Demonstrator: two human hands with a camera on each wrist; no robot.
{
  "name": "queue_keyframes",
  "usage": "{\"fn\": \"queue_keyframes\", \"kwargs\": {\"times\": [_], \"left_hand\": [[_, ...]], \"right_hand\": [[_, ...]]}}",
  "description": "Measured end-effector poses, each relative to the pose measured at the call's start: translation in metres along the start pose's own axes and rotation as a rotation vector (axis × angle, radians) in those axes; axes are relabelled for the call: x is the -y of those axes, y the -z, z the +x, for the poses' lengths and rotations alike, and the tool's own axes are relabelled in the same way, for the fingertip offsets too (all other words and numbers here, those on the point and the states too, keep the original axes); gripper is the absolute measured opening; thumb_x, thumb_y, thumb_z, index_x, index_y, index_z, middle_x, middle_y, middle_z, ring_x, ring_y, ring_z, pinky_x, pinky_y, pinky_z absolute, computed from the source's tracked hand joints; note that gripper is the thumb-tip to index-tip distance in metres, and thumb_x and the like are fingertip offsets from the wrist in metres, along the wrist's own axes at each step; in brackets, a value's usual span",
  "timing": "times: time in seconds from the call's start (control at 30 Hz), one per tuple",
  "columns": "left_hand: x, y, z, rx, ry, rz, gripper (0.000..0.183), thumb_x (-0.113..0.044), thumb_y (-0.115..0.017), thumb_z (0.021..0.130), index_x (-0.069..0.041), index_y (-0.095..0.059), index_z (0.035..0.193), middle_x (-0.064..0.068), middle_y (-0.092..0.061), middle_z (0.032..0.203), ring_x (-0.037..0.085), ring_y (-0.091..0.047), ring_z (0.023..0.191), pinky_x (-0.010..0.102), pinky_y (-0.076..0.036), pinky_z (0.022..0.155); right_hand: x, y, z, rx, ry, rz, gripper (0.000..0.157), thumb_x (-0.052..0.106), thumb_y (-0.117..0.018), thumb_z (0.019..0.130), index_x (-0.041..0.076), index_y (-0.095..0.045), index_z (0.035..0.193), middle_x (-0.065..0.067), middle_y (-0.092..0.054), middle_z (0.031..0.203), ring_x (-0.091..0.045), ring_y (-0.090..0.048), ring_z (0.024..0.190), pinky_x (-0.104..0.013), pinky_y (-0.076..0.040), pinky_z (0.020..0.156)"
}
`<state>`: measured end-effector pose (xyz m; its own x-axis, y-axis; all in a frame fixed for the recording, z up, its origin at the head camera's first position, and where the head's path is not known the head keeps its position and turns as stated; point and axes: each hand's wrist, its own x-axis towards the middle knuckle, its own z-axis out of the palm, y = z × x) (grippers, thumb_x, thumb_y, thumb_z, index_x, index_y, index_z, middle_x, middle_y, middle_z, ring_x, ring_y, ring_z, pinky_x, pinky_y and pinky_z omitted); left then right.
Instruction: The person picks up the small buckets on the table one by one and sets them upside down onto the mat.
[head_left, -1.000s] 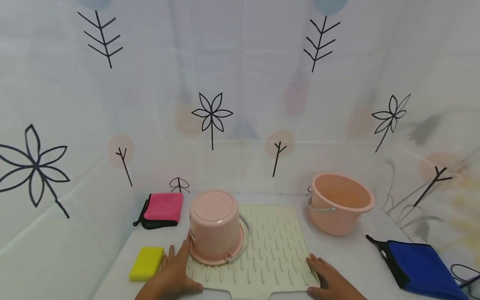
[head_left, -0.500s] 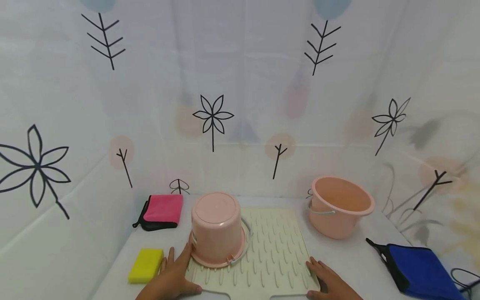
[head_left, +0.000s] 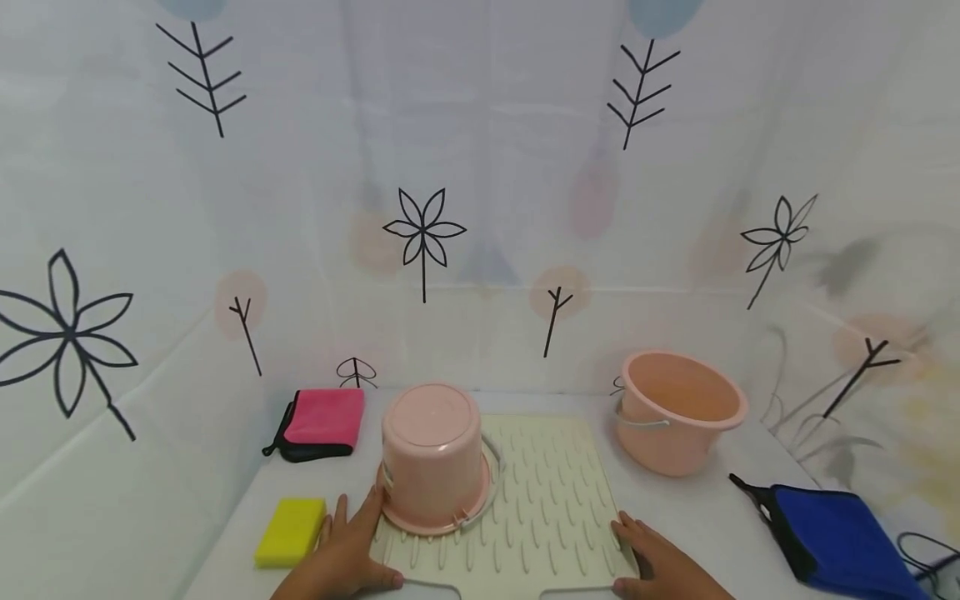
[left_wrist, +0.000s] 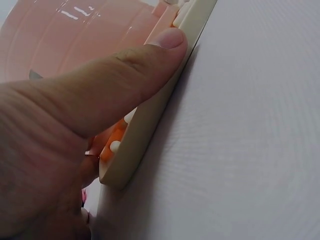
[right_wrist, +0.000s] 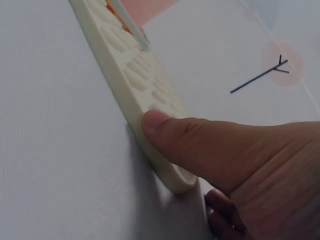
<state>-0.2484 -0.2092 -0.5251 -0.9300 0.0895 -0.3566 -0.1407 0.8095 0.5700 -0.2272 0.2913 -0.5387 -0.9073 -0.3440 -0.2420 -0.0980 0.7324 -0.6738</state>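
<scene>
Left hand point(head_left: 341, 548) and right hand point(head_left: 662, 562) both spread, thumbs by the front corners of the tray point(head_left: 555, 500). Tray's on the counter point(head_left: 228, 542), upturned bucket point(head_left: 431, 462) toward its left edge; an uneven lift could slide it off there.

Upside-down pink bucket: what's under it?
Under the upturned bucket: the ridged cream board, its left part. What the bucket covers is hidden; can't tell if anything's inside.

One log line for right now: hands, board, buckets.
left hand: touching board, near-left corner | right hand: touching board, near-right corner | upturned bucket: on board | upright bucket: on table
</scene>
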Motion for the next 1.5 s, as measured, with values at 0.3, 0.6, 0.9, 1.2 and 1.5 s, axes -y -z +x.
{"fn": "queue_keyframes", "kwargs": {"times": [0.3, 0.6, 0.9, 1.2, 1.5], "left_hand": [[0.002, -0.003, -0.002, -0.009, 0.055, 0.023, 0.151, -0.057, -0.099, 0.049, -0.022, -0.016, 0.170, 0.023, -0.021, 0.172, 0.067, 0.003, 0.150, 0.086, -0.006, 0.109], [0.005, -0.002, -0.001, -0.018, 0.071, 0.004, 0.154, -0.057, -0.100, 0.046, -0.026, -0.014, 0.170, 0.026, -0.016, 0.172, 0.069, 0.004, 0.149, 0.086, -0.005, 0.109], [0.012, 0.000, -0.002, 0.007, 0.045, 0.027, 0.149, -0.060, -0.099, 0.049, -0.018, -0.019, 0.169, 0.024, -0.023, 0.171, 0.064, 0.002, 0.152, 0.082, -0.002, 0.115], [0.008, -0.001, 0.001, -0.007, 0.061, 0.002, 0.152, -0.058, -0.100, 0.048, -0.023, -0.016, 0.170, 0.023, -0.018, 0.172, 0.064, 0.005, 0.152, 0.083, 0.002, 0.113], [0.004, -0.004, 0.005, -0.009, 0.034, 0.016, 0.153, -0.062, -0.099, 0.047, -0.025, -0.015, 0.170, 0.015, -0.021, 0.174, 0.061, 0.004, 0.154, 0.079, 0.005, 0.116]], "right_hand": [[0.053, 0.025, -0.006, -0.101, -0.227, -0.203, 0.104, 0.054, -0.088, 0.075, 0.007, -0.046, 0.158, -0.022, -0.046, 0.160, -0.050, -0.044, 0.145, -0.069, -0.038, 0.113], [0.082, 0.097, -0.013, -0.499, -0.101, -0.388, 0.089, 0.060, -0.069, 0.094, -0.002, -0.047, 0.153, -0.033, -0.054, 0.148, -0.056, -0.052, 0.132, -0.071, -0.047, 0.099], [0.071, 0.127, 0.022, -0.611, -0.021, -0.365, 0.085, 0.036, -0.077, 0.094, -0.014, -0.040, 0.151, -0.039, -0.049, 0.146, -0.058, -0.048, 0.133, -0.072, -0.044, 0.104], [0.055, 0.135, 0.055, -0.465, -0.153, -0.493, 0.075, 0.069, -0.082, 0.076, 0.006, -0.070, 0.116, -0.007, -0.071, 0.088, -0.025, -0.062, 0.073, -0.039, -0.049, 0.059], [0.057, 0.133, 0.051, -0.530, -0.218, -0.528, 0.039, 0.050, -0.082, 0.086, 0.013, -0.073, 0.088, 0.000, -0.058, 0.061, -0.020, -0.051, 0.057, -0.034, -0.036, 0.052]]}}
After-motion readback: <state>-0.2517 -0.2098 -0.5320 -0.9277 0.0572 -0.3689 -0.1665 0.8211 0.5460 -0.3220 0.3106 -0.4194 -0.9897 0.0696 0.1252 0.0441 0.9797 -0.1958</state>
